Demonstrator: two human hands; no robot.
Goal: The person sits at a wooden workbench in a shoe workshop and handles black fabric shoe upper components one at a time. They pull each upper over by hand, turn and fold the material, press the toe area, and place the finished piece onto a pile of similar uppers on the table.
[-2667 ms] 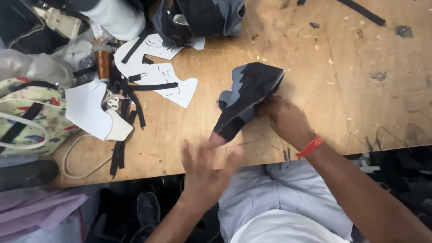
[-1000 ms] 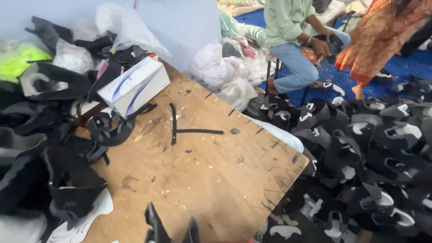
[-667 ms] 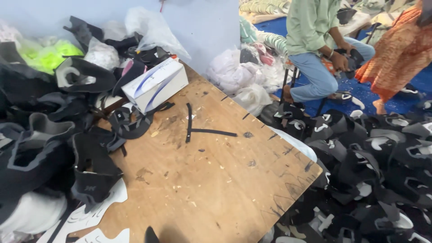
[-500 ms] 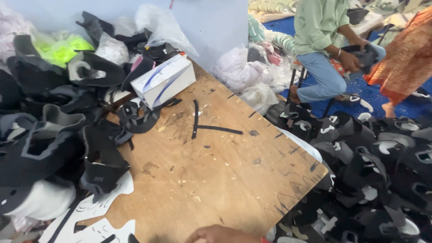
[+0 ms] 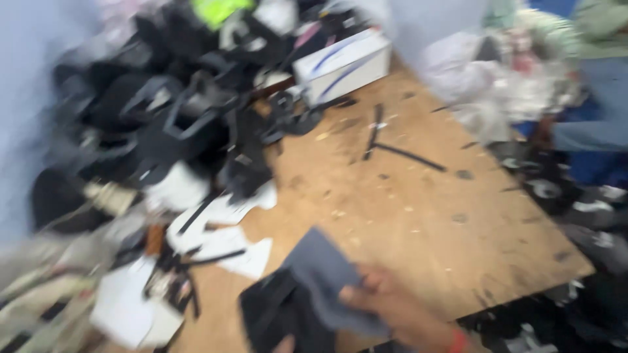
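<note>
The right hand (image 5: pixel 392 310) pinches a grey-and-black piece (image 5: pixel 307 294) by its edge, lifted off the tabletop (image 5: pixel 418 216). A black pile (image 5: pixel 170 117) lies far up-left. The left hand is out of view.

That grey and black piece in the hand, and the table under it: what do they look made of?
The grey and black flat piece, held in the right hand, looks like soft fabric or synthetic sheet: matte, and it bends in the grip. Motion blur hides its weave. The brown wooden table looks like bare plywood or board: pale grain, no gloss, stains and scraps across it.
</note>
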